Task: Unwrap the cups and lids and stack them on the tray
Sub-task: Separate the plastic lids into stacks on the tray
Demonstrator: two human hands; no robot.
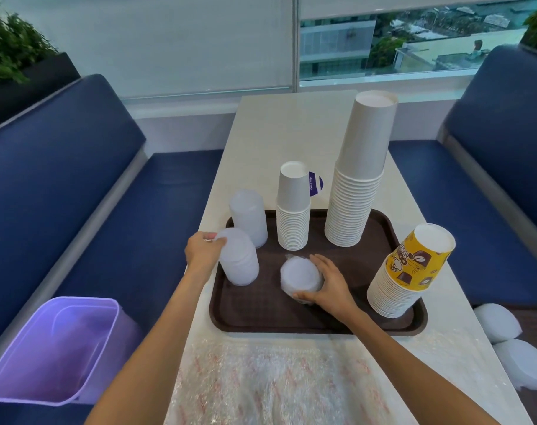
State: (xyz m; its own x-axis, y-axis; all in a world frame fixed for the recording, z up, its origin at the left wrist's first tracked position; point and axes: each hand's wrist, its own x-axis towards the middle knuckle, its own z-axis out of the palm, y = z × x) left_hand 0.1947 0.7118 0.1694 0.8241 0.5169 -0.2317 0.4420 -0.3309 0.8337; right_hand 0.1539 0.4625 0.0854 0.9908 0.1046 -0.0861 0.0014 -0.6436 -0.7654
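Head view looks down on a brown tray [291, 320] on a pale table [270, 133]. The left hand [203, 250] has its fingers curled over the top of the near lid stack [239, 262], which stands at the tray's left edge, just in front of a second lid stack [249, 217]. The right hand [330, 283] cups a short lid pile [299, 276] in the middle of the tray, thumb on the near side and fingers round the far side. Crinkled film seems to cling to the pile, though I cannot be sure.

A small white cup stack [293, 210], a tall white cup stack [359, 179] and a leaning yellow cup stack [411, 271] already stand on the tray.

If film is there, I would strip it first and drop it in the purple bin [55, 348]. Then, with the left hand steadying the near stack, lift the short pile level and seat it squarely on top so the rims nest and nothing tips.
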